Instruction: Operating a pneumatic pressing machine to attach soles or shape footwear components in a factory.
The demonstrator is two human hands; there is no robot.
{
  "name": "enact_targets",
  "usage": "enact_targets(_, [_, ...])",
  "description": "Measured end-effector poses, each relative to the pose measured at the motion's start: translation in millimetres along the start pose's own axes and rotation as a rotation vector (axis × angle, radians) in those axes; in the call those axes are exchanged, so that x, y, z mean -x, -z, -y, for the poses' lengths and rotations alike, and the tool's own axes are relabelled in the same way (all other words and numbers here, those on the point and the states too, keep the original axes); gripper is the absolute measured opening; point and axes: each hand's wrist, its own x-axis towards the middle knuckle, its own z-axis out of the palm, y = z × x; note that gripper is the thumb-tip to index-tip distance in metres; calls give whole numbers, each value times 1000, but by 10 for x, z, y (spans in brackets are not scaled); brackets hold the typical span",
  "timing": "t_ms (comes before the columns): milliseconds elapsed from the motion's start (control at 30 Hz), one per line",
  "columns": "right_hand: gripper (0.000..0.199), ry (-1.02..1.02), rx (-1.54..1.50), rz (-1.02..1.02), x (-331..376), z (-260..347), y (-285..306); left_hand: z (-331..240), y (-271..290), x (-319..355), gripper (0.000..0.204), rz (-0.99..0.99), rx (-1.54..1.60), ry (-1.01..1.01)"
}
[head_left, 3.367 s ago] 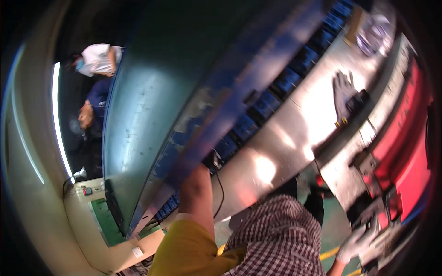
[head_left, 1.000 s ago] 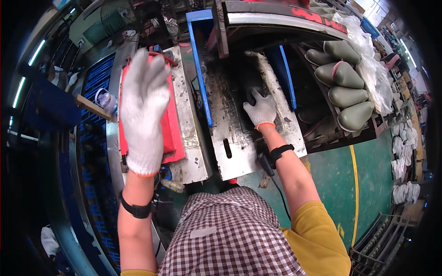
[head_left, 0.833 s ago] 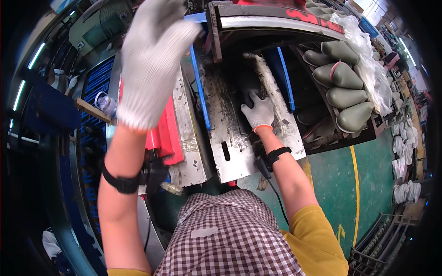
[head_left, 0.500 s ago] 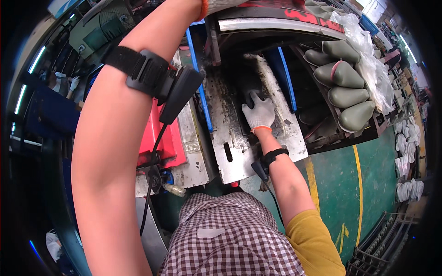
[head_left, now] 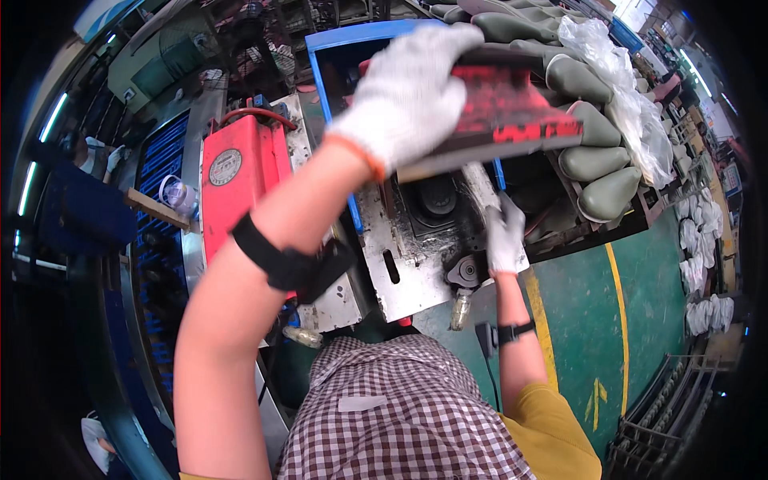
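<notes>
Left hand [head_left: 412, 92] fingers wrap mould lid [head_left: 500, 120] edge

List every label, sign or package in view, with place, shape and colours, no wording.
Round label: on the red machine housing, left of centre; pale disc, dark rim.
Red-marked plate: held by the left hand, top centre; dark slab, red lettering.
Clear plastic bags: upper right, over grey-green boot shapes.

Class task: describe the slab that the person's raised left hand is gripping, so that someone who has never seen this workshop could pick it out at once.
Start at the metal press in front of the person. Above it, the gloved left hand grips a flat, tilted slab. Its red and black face sets it apart from the olive-green boots stacked behind it.
</notes>
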Motion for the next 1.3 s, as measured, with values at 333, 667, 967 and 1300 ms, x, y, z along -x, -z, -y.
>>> enact_targets(333, [38,-866,-455,320,1679,-467,799,-416,-842,1654,65,53,-40,-65])
enact_targets(667, [64,-1238,-1351,602,1618,-231,1097,-183,-1524,2539,50,64,-150,-137])
enact_targets(967, [61,-824,-1073,-150,1127,-332,1183,-392,-1301,2446,56,173,0,46])
enact_targets(1300, [13,-378,-365,880,1709,421,138,-285,993,3096,27,94,-183,655])
